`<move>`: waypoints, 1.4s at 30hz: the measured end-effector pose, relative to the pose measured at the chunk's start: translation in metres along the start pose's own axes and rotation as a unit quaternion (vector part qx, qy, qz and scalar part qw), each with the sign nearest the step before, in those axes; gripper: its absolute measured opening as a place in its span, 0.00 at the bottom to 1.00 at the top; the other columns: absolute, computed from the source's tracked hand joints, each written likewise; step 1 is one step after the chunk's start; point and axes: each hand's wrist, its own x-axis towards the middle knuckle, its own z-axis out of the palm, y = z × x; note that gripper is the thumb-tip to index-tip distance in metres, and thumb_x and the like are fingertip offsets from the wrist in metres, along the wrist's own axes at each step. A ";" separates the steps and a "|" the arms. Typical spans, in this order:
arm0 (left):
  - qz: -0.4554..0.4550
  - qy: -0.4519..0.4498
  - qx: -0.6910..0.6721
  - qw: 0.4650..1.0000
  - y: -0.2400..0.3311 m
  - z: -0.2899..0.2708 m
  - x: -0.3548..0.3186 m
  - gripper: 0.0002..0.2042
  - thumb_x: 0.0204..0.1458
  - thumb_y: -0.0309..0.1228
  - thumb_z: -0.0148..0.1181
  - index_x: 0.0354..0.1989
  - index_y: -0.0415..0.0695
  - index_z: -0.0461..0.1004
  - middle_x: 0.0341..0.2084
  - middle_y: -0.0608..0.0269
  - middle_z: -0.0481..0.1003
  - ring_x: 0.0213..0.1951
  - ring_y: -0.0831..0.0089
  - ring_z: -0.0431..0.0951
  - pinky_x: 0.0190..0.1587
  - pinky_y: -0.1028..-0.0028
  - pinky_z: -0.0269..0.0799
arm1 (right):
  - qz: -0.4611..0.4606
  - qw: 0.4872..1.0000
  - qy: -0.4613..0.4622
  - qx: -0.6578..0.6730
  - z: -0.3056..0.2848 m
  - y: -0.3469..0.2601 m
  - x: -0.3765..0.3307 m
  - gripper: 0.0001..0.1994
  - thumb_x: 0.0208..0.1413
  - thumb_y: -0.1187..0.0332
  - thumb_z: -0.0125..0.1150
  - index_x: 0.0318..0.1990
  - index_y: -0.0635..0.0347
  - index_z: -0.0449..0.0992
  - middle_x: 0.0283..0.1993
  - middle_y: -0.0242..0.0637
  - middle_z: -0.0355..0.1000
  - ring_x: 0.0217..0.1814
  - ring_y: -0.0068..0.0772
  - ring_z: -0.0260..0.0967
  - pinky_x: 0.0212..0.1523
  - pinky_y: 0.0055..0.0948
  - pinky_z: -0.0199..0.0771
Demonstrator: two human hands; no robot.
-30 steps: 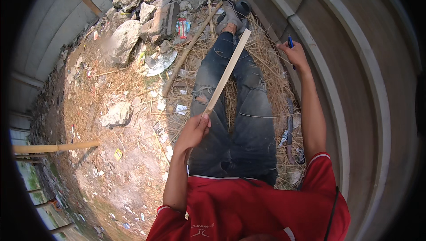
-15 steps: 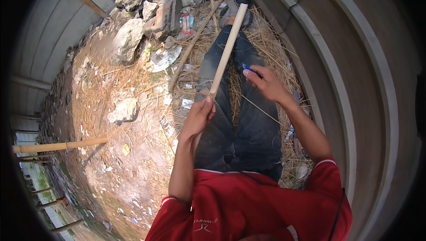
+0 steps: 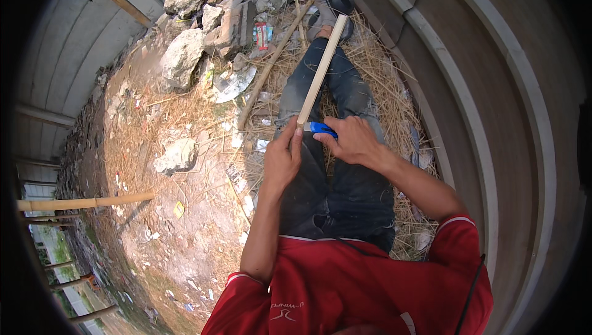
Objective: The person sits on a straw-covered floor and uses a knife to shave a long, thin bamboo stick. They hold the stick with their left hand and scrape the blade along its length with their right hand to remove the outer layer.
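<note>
A long, pale wooden stick point(image 3: 322, 71) with squared sides lies lengthwise above my outstretched legs, its far end by my feet. My left hand point(image 3: 283, 153) pinches its near end between thumb and fingers. In my right hand point(image 3: 353, 139) is a blue utility knife point(image 3: 322, 129), gripped by its handle. The knife's short blade points left and meets the stick's near end, close to my left fingertips. Whether the blade has cut into the wood cannot be made out. Dark trousers point(image 3: 333, 193) cover my legs beneath both hands.
A corrugated wall point(image 3: 487, 119) rises close on my right. Rocks point(image 3: 183, 57) are piled at the far left, beside a thin branch point(image 3: 271, 66). Dry straw point(image 3: 394, 97) and litter cover the ground. A bamboo pole point(image 3: 86, 202) juts in from the left.
My right hand has moved left and nearer to me, bringing the knife to the stick's near end. My left hand has shifted slightly, still holding the stick.
</note>
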 end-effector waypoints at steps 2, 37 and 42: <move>-0.008 0.000 0.021 1.000 0.000 -0.003 -0.001 0.19 0.69 0.39 0.52 0.62 0.43 0.76 0.34 0.36 0.80 0.37 0.42 0.83 0.40 0.56 0.77 | 0.006 1.000 0.013 -0.022 0.000 0.004 0.007 0.21 0.63 0.48 0.60 0.40 0.61 0.77 0.32 0.59 0.78 0.40 0.69 0.77 0.43 0.61 0.74; -0.039 -0.022 0.071 0.996 -0.009 0.008 -0.036 0.17 0.67 0.38 0.55 0.59 0.44 0.78 0.23 0.36 0.77 0.28 0.39 0.80 0.32 0.52 0.75 | 0.121 0.985 0.099 -0.072 -0.020 0.084 0.064 0.26 0.68 0.45 0.51 0.40 0.62 0.79 0.35 0.59 0.79 0.43 0.67 0.77 0.45 0.59 0.75; -0.055 -0.048 0.060 0.996 0.003 -0.002 -0.038 0.17 0.67 0.37 0.55 0.58 0.42 0.78 0.24 0.36 0.77 0.29 0.40 0.81 0.33 0.53 0.76 | 0.147 0.968 0.197 -0.059 -0.035 0.112 0.088 0.29 0.69 0.44 0.48 0.43 0.66 0.81 0.36 0.62 0.78 0.43 0.68 0.76 0.47 0.59 0.73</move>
